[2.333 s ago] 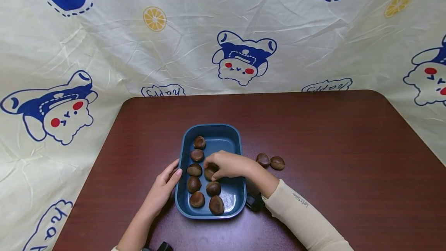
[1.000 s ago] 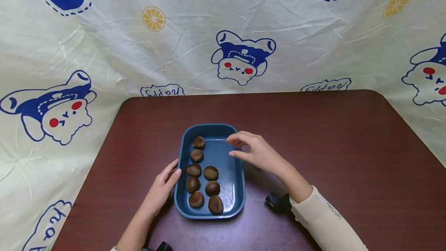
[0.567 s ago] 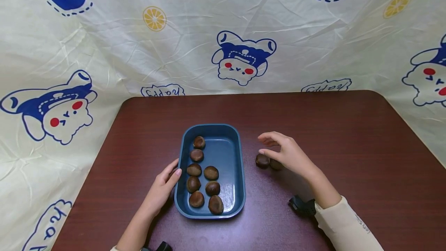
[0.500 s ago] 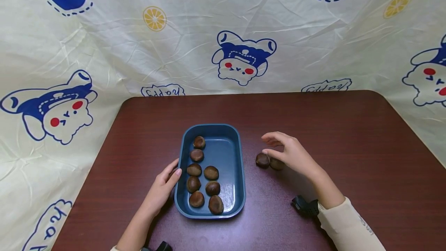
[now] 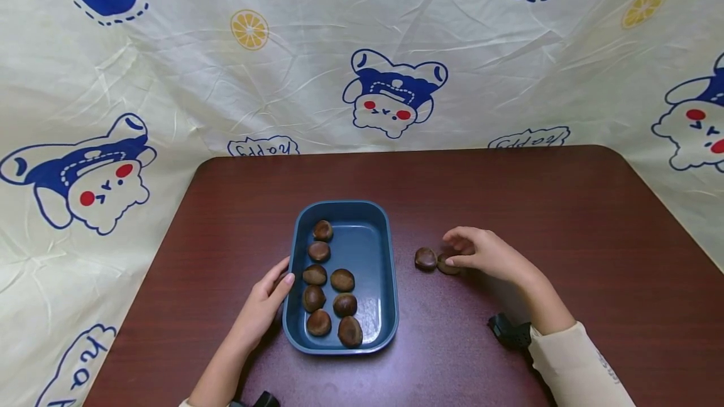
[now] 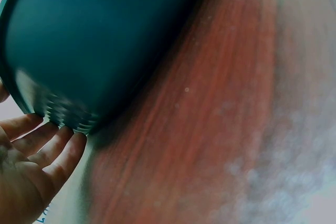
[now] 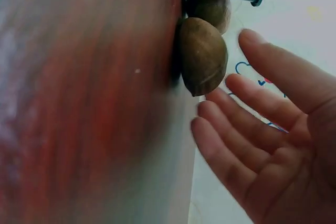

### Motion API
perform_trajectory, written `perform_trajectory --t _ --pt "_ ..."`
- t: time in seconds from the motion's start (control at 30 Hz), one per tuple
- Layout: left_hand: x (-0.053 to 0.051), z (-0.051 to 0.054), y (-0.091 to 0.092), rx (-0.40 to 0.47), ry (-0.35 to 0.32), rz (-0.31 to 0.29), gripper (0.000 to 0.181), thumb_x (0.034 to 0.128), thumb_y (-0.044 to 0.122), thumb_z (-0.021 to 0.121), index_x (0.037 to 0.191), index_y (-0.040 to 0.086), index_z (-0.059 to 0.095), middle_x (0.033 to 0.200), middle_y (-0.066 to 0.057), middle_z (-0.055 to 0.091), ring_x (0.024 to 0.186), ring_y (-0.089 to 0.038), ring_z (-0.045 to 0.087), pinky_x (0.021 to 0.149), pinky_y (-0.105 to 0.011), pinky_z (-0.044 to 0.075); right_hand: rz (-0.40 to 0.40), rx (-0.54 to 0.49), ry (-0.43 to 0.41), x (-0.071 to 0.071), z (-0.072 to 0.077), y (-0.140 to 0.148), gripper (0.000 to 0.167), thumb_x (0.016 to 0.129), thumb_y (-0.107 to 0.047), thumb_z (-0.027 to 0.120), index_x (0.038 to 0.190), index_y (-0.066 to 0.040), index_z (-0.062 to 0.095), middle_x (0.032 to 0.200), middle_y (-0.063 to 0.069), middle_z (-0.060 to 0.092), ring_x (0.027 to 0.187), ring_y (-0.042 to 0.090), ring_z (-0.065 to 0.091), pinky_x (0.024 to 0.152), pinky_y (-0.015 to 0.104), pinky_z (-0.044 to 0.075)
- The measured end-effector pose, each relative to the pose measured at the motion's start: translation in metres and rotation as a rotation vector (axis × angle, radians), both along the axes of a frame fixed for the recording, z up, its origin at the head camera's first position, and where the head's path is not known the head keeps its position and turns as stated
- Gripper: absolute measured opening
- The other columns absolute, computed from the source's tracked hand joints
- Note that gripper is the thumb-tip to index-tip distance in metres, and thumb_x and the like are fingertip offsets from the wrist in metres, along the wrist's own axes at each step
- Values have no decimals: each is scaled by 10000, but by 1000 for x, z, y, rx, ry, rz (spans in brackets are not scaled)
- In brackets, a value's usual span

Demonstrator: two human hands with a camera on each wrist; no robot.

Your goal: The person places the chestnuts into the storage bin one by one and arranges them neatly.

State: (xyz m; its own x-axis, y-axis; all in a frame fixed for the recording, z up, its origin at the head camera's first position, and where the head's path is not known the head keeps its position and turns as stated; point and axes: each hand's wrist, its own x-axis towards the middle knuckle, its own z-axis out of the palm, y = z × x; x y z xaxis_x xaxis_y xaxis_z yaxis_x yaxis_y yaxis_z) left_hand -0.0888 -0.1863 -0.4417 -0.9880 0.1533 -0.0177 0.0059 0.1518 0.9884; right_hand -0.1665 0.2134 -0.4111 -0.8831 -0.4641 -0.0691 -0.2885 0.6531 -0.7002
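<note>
A blue rectangular tray (image 5: 378, 218) holds several brown chestnuts (image 5: 342, 280): a full column at its left and a shorter one beside it. My left hand (image 5: 264, 301) rests against the tray's left side, thumb at the rim. In the left wrist view its fairly straight fingers (image 6: 65, 156) touch the outer wall. To the right of the tray, two chestnuts lie side by side on the table. My right hand (image 5: 492, 256) is over the right chestnut (image 7: 203, 56), partly covering it in the head view. The right wrist view has thumb and fingers spread beside it. The left chestnut (image 5: 425, 259) is uncovered.
The dark reddish-brown table (image 5: 509, 193) has rounded far corners. Behind it hangs a pale printed cloth (image 5: 305, 80). Black wrist devices, such as the one at my right wrist (image 5: 509, 331), sit close above the table.
My right hand let go of a chestnut in the tray's second column, then moved right, out of the tray, and down to the two loose chestnuts. My left hand has stayed put.
</note>
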Motion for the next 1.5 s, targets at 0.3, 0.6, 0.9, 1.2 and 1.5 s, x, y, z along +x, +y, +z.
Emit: perform_trajectory --t 0.3,0.6,0.9,1.2,1.5 --pt "1 2 -1 7 -7 -3 443 951 218 461 1350 43 381 1296 -163 456 1145 -276 442 870 -200 375 87 37 -41 -1 -5 1 334 754 -120 725 1031 -3 579 933 49 575 847 214 550 708 315 472" --pt "2 2 -1 -7 -5 0 444 949 221 463 1350 46 383 1308 -153 446 1148 -272 439 872 -199 372 99 55 1 -2 -8 2 304 742 -102 731 1000 -9 601 880 15 580 788 167 555 672 281 472" --pt "2 2 0 5 2 -4 437 949 209 463 1346 42 386 1298 -158 455 1136 -270 450 868 -202 379 83 37 48 -1 -1 4 290 741 -74 727 993 -6 603 894 26 583 795 171 565 682 290 479" --pt "1 3 0 -5 1 -5 445 951 214 460 1350 36 379 1305 -158 447 1142 -271 443 870 -198 375 47 -17 108 -1 11 -5 319 745 -62 725 1031 -13 591 957 47 570 829 180 561 717 316 474" --pt "1 3 0 0 0 -5 447 949 205 463 1351 30 375 1300 -170 449 1142 -279 443 867 -195 377 42 -103 173 -5 30 -29 334 761 -61 711 1071 -56 587 985 30 547 868 178 547 739 350 480"
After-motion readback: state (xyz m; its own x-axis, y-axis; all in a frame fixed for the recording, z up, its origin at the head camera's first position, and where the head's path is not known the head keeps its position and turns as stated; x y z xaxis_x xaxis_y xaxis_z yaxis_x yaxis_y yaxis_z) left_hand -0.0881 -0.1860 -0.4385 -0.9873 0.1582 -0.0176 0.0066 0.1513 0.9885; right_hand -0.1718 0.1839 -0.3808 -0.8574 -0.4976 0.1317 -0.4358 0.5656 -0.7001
